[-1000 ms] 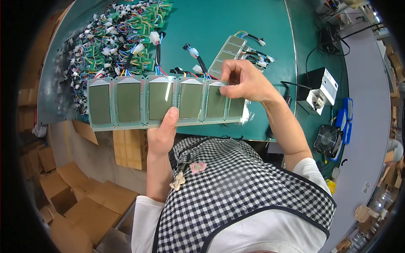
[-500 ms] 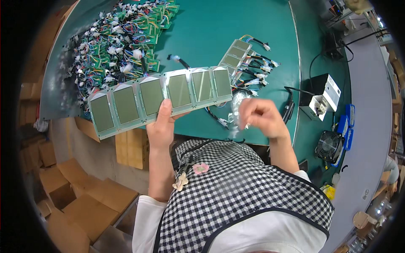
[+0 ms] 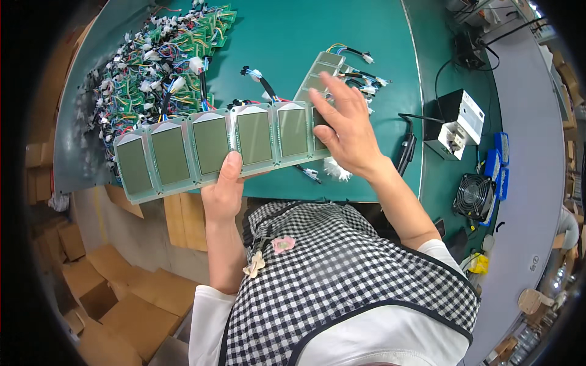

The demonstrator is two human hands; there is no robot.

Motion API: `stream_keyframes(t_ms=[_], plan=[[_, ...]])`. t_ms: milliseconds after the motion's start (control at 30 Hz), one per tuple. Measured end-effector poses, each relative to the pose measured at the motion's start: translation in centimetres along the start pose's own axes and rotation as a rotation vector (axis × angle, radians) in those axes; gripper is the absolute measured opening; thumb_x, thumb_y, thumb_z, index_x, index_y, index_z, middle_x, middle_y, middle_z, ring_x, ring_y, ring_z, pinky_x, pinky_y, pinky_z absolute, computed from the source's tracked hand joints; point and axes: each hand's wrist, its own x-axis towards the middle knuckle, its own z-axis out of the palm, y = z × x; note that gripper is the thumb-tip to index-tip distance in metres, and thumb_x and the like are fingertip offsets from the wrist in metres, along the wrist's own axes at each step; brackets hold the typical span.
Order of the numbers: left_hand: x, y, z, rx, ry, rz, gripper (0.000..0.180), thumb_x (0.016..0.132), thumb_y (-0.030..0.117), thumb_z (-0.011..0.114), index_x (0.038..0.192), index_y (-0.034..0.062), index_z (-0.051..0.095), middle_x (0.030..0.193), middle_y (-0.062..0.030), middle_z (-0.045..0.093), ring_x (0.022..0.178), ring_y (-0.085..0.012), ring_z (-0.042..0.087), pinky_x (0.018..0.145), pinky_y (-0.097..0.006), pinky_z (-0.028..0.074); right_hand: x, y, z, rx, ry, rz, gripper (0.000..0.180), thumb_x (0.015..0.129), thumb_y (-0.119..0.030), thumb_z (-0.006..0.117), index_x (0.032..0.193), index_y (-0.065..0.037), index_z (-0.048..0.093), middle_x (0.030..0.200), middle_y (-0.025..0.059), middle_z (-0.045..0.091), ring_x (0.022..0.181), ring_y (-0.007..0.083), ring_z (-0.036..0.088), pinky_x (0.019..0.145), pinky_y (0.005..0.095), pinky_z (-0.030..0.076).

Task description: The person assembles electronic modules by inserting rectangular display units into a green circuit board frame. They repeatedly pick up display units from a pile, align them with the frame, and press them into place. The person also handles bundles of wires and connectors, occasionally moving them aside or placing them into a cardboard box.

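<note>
A long strip of several LCD display boards (image 3: 254, 135) is held over the front of the bench, its grey-green screens facing up. My left hand (image 3: 223, 190) grips its lower edge near the middle, thumb on top and fingers underneath. Over the strip's right end is my right hand (image 3: 351, 134), fingers spread and nothing in them; whether it touches the board I cannot tell. Wires with connectors (image 3: 261, 82) stick out behind the strip. Beyond my right hand lies another display strip (image 3: 329, 60) with wires, partly hidden. A crumpled clear plastic piece (image 3: 337, 169) lies below that hand.
A heap of green circuit boards with wires (image 3: 146, 79) covers the left of the green bench (image 3: 274, 30). On the right are a black-handled tool (image 3: 406, 152), a white-and-black box (image 3: 464, 125), a fan (image 3: 474, 195) and blue pieces (image 3: 502, 148). Cardboard boxes (image 3: 131, 323) stand lower left.
My right hand has moved up and left from beside the plastic piece to the strip's right end, and its fingers have spread. The held strip has shifted slightly left in view.
</note>
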Motion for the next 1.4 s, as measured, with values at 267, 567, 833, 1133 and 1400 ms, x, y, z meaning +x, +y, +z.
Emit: stream_keyframes(t_ms=[267, 567, 833, 1133, 1400], plan=[[-0.7, -0.5, -1.1, -0.034, 0.06, 0.029, 0.04, 0.088, 0.015, 0.042, 0.123, -0.0016, 0.034, 0.113, -0.0143, 0.049, 0.096, -0.024, 0.056, 0.071, -0.039, 0.053, -0.5, 0.0, 1.5, 0.025, 0.095, -0.143, 0.027, 0.063, -0.006, 0.067, 0.09, -0.007, 0.063, 0.107, 0.0074, 0.057, 0.104, 0.0298, 0.048, 0.09, 0.0464, 0.034], [0.1, 0.8, -2.0, -0.107, 0.081, 0.024, 0.035, 0.088, 0.014, 0.041, 0.119, -0.002, 0.04, 0.109, -0.0152, 0.053, 0.094, -0.0239, 0.058, 0.074, -0.039, 0.054, -1.6, -1.1, -2.1, 0.674, -0.095, 0.089, 0.007, 0.068, 0.002, 0.06, 0.07, -0.003, 0.055, 0.074, 0.0089, 0.055, 0.07, 0.0228, 0.053, 0.064, 0.0343, 0.043], [0.1, -0.2, -2.0, -0.058, 0.132, -0.079, 0.032, 0.088, 0.01, 0.042, 0.117, -0.0031, 0.042, 0.109, -0.0145, 0.053, 0.093, -0.0257, 0.057, 0.075, -0.039, 0.053, -12.1, 8.7, 6.2, -0.312, -0.434, 0.764, 0.036, 0.06, -0.028, 0.074, 0.077, -0.003, 0.054, 0.075, 0.0158, 0.06, 0.068, 0.0339, 0.058, 0.061, 0.0406, 0.046], [-0.8, -5.1, 1.6, 0.079, -0.052, -0.164, 0.028, 0.086, 0.007, 0.048, 0.112, -0.0015, 0.046, 0.106, -0.0103, 0.052, 0.092, -0.0181, 0.054, 0.076, -0.033, 0.05, 2.3, -4.8, 2.2, 0.207, -0.117, -0.095, 0.059, 0.067, -0.006, 0.061, 0.124, -0.007, 0.043, 0.131, 0.0157, 0.035, 0.118, 0.0316, 0.035, 0.098, 0.042, 0.026], [-1.7, -7.2, 0.9, 0.727, -0.19, 0.283, 0.035, 0.081, 0.004, 0.052, 0.115, 0.0, 0.046, 0.114, -0.0146, 0.05, 0.107, -0.025, 0.047, 0.087, -0.035, 0.038, 3.4, -6.3, 4.9, 0.058, -0.114, -0.199, 0.047, 0.07, -0.009, 0.06, 0.116, -0.011, 0.051, 0.129, 0.0095, 0.04, 0.116, 0.0308, 0.038, 0.094, 0.0522, 0.026]])
